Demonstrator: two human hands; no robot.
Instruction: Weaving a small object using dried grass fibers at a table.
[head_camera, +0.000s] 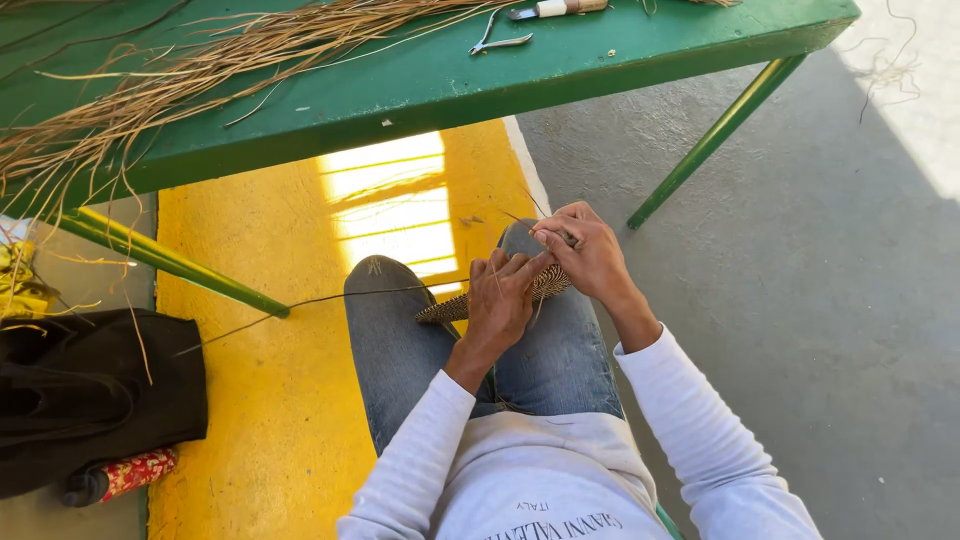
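While a seated person in blue jeans and a white sweatshirt looks down at their lap, both hands work a small woven coil of dried grass resting on the knees. Fingers of the left hand curl closed over the weave, and the right hand pinches a thin strand at its far edge. Ahead stands a green table with loose dried grass stalks and a metal tool; a black bag sits left on the yellow floor.
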